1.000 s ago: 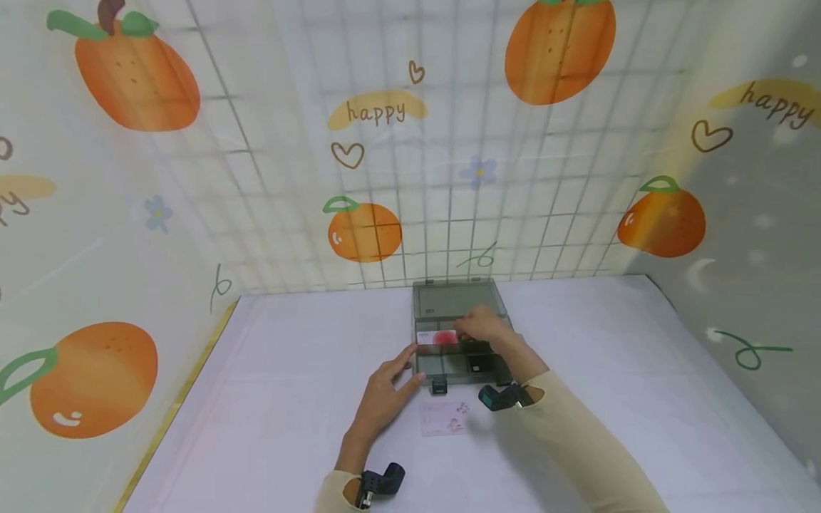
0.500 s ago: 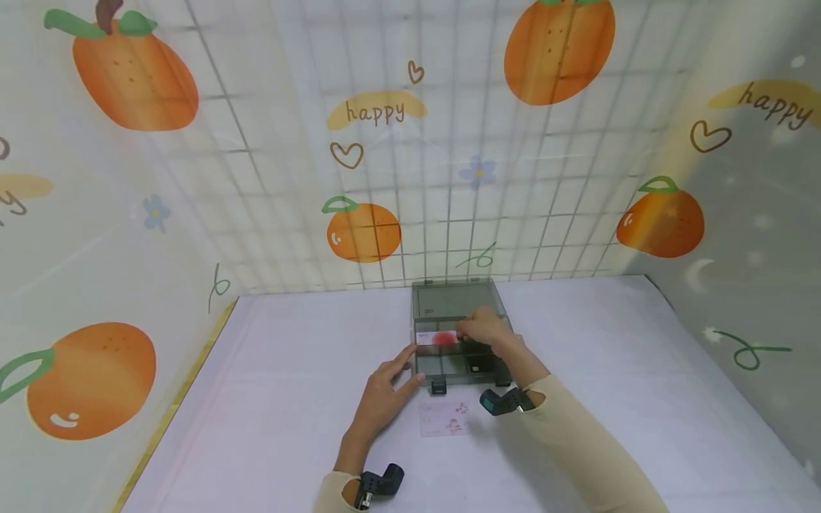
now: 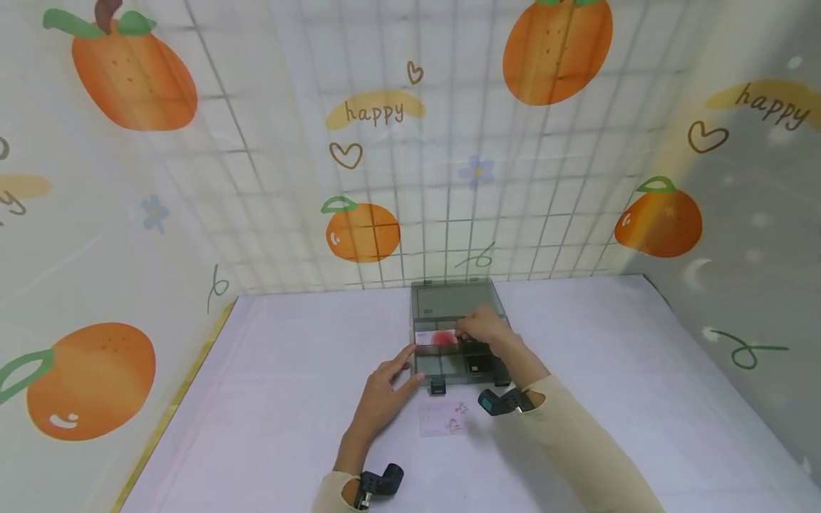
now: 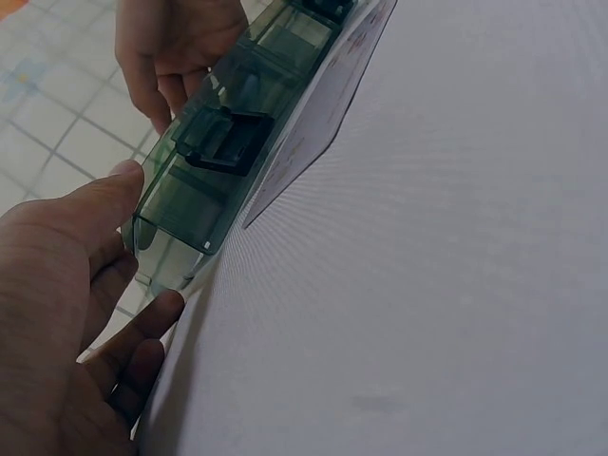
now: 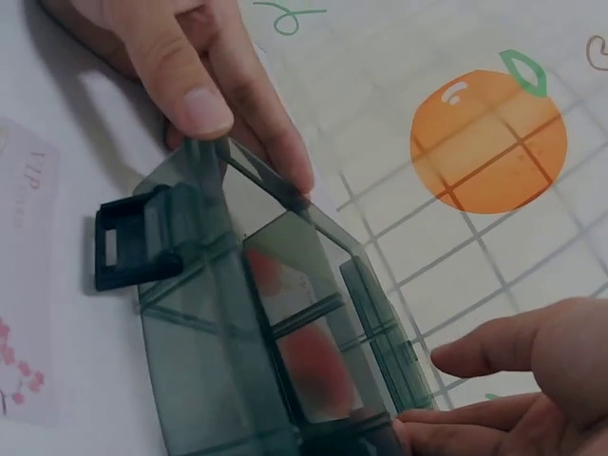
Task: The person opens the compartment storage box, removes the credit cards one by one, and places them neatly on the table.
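Note:
A translucent dark green compartment box [image 3: 426,380] lies with its lid [image 3: 452,299] thrown back. Inside, a white card with a red round print [image 3: 436,338] lies in the back row. My left hand [image 3: 380,399] touches the box's left side, thumb at the front corner and index finger along the edge, as the right wrist view shows. My right hand [image 3: 484,327] reaches over the box from the right, fingertips at the card's right end. In the right wrist view its thumb [image 5: 484,353] stands apart from the index finger, with nothing seen between them.
A pink VIP card with printed flowers [image 3: 441,419] lies in front of the box. Dark latches [image 3: 438,387] stick out from the front edge. Something dark with a small white patch [image 3: 475,364] sits in the front right compartment. Fruit-printed curtain [image 3: 359,142] surrounds the white table [image 3: 288,356].

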Tool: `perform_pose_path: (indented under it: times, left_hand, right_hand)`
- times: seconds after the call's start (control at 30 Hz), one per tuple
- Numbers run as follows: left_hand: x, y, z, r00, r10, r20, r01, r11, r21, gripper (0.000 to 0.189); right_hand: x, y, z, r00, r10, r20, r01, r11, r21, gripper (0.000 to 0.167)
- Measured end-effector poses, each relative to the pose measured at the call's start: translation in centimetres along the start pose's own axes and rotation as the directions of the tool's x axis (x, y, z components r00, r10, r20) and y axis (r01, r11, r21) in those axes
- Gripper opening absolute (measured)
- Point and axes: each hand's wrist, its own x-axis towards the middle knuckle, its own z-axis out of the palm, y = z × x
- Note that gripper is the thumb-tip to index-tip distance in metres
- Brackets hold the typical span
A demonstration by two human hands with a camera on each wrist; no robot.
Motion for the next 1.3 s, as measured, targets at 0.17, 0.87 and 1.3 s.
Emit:
perform_pose_path:
  times: [0.17,0.87,1.3]
  left_hand:
    - [0.0,0.1,0.1,1.000,0.009,0.001,-0.009,1.000,0.000,0.063]
    - [-0.1,0.3,0.3,1.000,-0.015,0.003,0.015,1.000,0.004,0.064]
    - [0.1,-0.2,0.3,1.000,0.001,-0.004,-0.001,1.000,0.013,0.065]
  right_hand:
    - [-0.5,0.0,-0.2,0.999,-0.011,-0.041,0.013,0.999,0.052,0.028]
    - [-0.6,-0.1,0.8,0.984,-0.095,-0.151,0.095,0.995,-0.003,0.022]
    - [-3.1,-0.6,-2.5,0.969,-0.137,-0.204,0.130,0.990,-0.046,0.025]
